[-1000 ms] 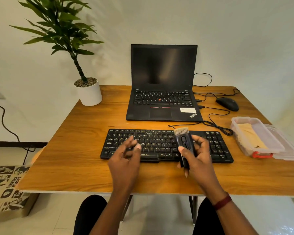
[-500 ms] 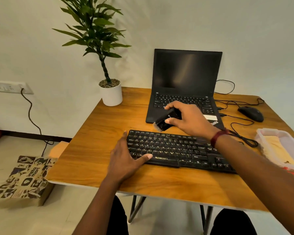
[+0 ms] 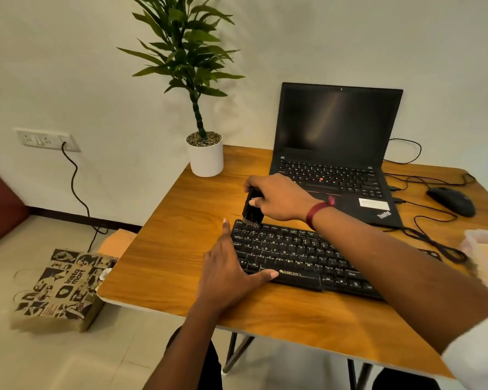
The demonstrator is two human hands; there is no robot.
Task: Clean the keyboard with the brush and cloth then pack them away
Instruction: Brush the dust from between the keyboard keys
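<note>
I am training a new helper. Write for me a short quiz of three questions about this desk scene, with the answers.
1. True or false: the right hand holds the brush, bristles down, at the keyboard's far left corner.
2. The left hand is: A) flat at the keyboard's left end; B) gripping the brush; C) out of view.
3. What stands on the table's far left corner?
Key: 1 true; 2 A; 3 the white plant pot.
</note>
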